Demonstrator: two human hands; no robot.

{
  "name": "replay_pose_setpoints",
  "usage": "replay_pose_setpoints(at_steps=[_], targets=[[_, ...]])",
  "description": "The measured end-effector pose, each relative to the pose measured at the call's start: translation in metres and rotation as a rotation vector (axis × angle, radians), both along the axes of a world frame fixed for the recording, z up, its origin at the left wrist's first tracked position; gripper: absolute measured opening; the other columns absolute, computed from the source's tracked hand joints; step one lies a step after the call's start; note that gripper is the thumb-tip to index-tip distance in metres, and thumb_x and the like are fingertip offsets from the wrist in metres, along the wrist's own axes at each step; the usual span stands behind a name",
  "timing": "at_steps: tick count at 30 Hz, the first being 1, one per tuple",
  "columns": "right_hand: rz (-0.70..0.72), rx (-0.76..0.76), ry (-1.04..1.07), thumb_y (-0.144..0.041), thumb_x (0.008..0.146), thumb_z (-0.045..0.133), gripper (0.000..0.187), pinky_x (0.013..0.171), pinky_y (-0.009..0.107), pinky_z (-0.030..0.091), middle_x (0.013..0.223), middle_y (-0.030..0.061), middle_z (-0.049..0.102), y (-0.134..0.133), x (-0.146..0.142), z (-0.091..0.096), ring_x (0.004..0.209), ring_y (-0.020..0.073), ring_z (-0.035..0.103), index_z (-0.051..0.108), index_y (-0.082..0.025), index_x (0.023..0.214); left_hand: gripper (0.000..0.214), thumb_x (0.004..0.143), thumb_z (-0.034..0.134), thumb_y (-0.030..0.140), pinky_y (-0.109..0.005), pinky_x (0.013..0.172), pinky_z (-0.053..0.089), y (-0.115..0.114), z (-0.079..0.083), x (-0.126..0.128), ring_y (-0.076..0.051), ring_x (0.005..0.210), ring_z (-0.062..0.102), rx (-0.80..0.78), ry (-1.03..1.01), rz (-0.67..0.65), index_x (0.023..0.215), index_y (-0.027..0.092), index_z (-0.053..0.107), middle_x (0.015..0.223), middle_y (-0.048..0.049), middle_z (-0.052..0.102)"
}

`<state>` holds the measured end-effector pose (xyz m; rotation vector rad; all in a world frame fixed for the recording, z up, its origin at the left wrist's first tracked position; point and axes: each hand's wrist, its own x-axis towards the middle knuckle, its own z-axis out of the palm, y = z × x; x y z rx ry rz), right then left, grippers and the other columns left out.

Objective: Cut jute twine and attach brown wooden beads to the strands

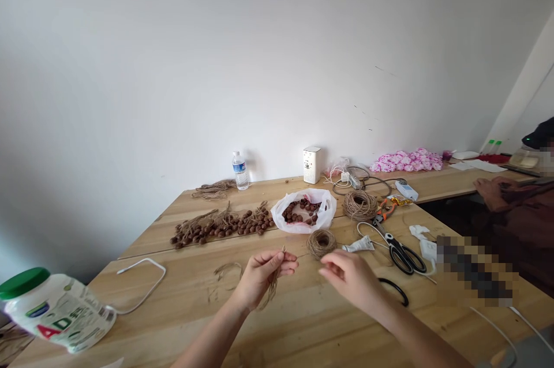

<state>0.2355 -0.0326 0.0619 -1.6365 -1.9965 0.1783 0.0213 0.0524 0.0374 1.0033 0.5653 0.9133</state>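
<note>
My left hand (pixel 267 273) is closed in a pinch on a small bundle of jute twine (pixel 272 290), whose loose ends hang below the palm. To its right, my right hand (pixel 348 276) has its thumb and fingers drawn together; whatever they hold is too small to make out. A thin strand runs from the left fingers toward a small ball of twine (pixel 321 243) just beyond the right fingertips. Behind my hands stands a white plastic bag (pixel 283 224) with brown beads (pixel 303 215) inside. Several beads on twine tassels (pixel 225 224) lie in a row left of it.
Cut twine pieces (pixel 228 270) lie left of my hands. On the right are a larger twine coil (pixel 360 205), scissors (pixel 402 255), pliers (pixel 383 210) and a tube (pixel 359 244). A white jar (pixel 64 316) leans at front left. A water bottle (pixel 240 172) stands behind. Another person's hands (pixel 493 192) show far right.
</note>
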Motion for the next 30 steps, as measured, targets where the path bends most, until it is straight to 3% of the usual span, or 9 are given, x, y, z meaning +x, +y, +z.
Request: replay_pose_setpoints(at_steps=[2, 4, 9, 14, 20, 23, 27, 30], targets=[[0.137, 0.113, 0.170, -0.031, 0.084, 0.060, 0.015, 0.056, 0.023, 0.039, 0.079, 0.0047, 0.063, 0.015, -0.029, 0.007, 0.058, 0.0122, 0.054, 0.065, -0.018, 0.088, 0.033, 0.063, 0.079, 0.041, -0.034, 0.073, 0.055, -0.002, -0.001, 0.002, -0.021, 0.071, 0.069, 0.032, 0.030, 0.015, 0.077, 0.011, 0.075, 0.075, -0.0103, 0.074], [0.167, 0.194, 0.181, -0.026, 0.083, 0.059, 0.010, 0.055, 0.022, 0.038, 0.079, 0.0042, 0.061, 0.028, -0.052, 0.009, 0.058, 0.0113, 0.051, 0.064, -0.018, 0.082, 0.034, 0.063, 0.078, 0.044, -0.036, 0.072, 0.055, -0.002, -0.001, 0.003, -0.023, 0.071, 0.069, 0.074, 0.061, 0.047, 0.077, 0.012, 0.074, 0.072, -0.0082, 0.074], [0.168, 0.239, 0.324, -0.018, 0.081, 0.055, 0.014, 0.056, 0.023, 0.039, 0.071, 0.0030, 0.058, 0.048, -0.066, 0.002, 0.061, 0.0124, 0.052, 0.061, -0.017, 0.069, 0.033, 0.067, 0.075, 0.044, -0.034, 0.065, 0.052, -0.002, 0.002, 0.003, -0.021, 0.065, 0.066, 0.125, 0.067, 0.073, 0.075, 0.012, 0.073, 0.066, -0.0071, 0.071], [0.199, -0.018, 0.748, -0.037, 0.077, 0.065, 0.021, 0.049, 0.023, 0.039, 0.061, 0.0001, 0.058, 0.054, -0.062, -0.001, 0.053, 0.0110, 0.050, 0.061, -0.017, 0.069, 0.030, 0.071, 0.072, 0.042, -0.023, 0.050, 0.038, -0.005, 0.005, 0.003, -0.010, 0.047, 0.050, 0.142, 0.044, 0.039, 0.068, 0.012, 0.070, 0.048, -0.0017, 0.060], [0.246, -0.264, 1.028, -0.050, 0.068, 0.071, 0.036, 0.046, 0.023, 0.038, 0.049, -0.0034, 0.056, 0.055, -0.066, 0.003, 0.044, 0.0093, 0.049, 0.058, -0.016, 0.069, 0.028, 0.070, 0.073, 0.041, -0.023, 0.052, 0.033, -0.005, 0.000, 0.003, -0.010, 0.050, 0.043, 0.094, 0.029, 0.040, 0.068, 0.013, 0.071, 0.048, 0.0005, 0.053], [0.238, -0.285, 1.110, -0.049, 0.063, 0.076, 0.038, 0.049, 0.023, 0.040, 0.053, -0.0015, 0.061, 0.057, -0.067, 0.004, 0.047, 0.0099, 0.052, 0.059, -0.015, 0.066, 0.025, 0.067, 0.076, 0.038, -0.023, 0.053, 0.034, -0.005, -0.001, 0.002, -0.009, 0.052, 0.043, 0.045, 0.007, 0.003, 0.071, 0.013, 0.073, 0.052, -0.0002, 0.054], [0.181, -0.381, 1.104, -0.048, 0.060, 0.078, 0.040, 0.041, 0.020, 0.032, 0.054, -0.0025, 0.059, 0.062, -0.063, -0.001, 0.041, 0.0053, 0.040, 0.060, -0.014, 0.068, 0.025, 0.063, 0.079, 0.036, -0.023, 0.053, 0.035, -0.005, -0.001, 0.002, -0.008, 0.053, 0.043, 0.009, -0.002, -0.022, 0.070, 0.013, 0.075, 0.060, -0.0015, 0.057], [0.227, -0.315, 1.040, -0.046, 0.065, 0.076, 0.036, 0.051, 0.023, 0.043, 0.063, -0.0003, 0.062, 0.063, -0.059, -0.008, 0.052, 0.0096, 0.052, 0.060, -0.014, 0.074, 0.023, 0.061, 0.080, 0.036, -0.024, 0.057, 0.039, -0.004, -0.001, 0.002, -0.010, 0.057, 0.047, 0.050, 0.005, 0.040, 0.066, 0.014, 0.075, 0.060, -0.0020, 0.057]])
